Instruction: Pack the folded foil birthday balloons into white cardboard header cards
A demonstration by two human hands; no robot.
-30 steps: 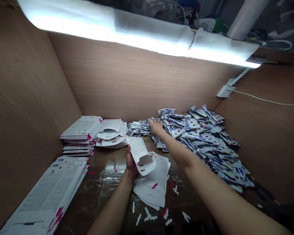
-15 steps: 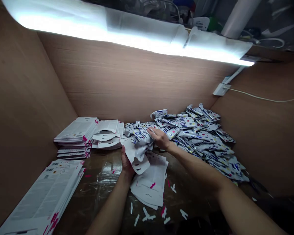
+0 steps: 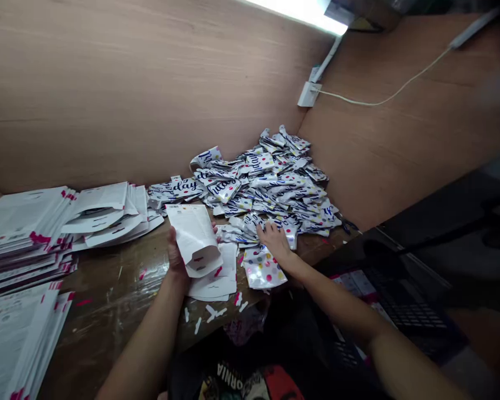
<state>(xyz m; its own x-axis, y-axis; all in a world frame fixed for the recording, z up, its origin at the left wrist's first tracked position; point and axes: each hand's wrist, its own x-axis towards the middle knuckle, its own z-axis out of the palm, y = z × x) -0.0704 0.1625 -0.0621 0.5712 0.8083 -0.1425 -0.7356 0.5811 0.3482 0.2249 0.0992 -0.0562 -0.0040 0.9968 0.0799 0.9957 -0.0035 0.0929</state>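
My left hand (image 3: 178,256) is closed around a white paper packet (image 3: 194,233), with its thumb on the left edge and fingertips at the right edge. The packet's near end gapes, with a slotted flap there; what lies inside is hidden. To the right, my right hand (image 3: 274,241) rests its fingers, slightly apart, on folded printed foil pouches (image 3: 237,228) at the near side of a large heap (image 3: 275,183). Just below that hand lies a shiny foil piece with coloured dots (image 3: 264,269). More white packets (image 3: 219,283) lie flat beneath the held one.
Stacks of white packets with pink edges (image 3: 25,216) stand at the left, beside opened packets (image 3: 104,214). Small white paper scraps (image 3: 212,314) lie by the table's front edge. Wooden panels (image 3: 150,94) enclose the back and right. A dark crate (image 3: 400,305) sits lower right.
The view has swung right and down. My right hand has left the packet's side for the near edge of the foil heap. My left hand still holds a packet, now with its open end facing me.
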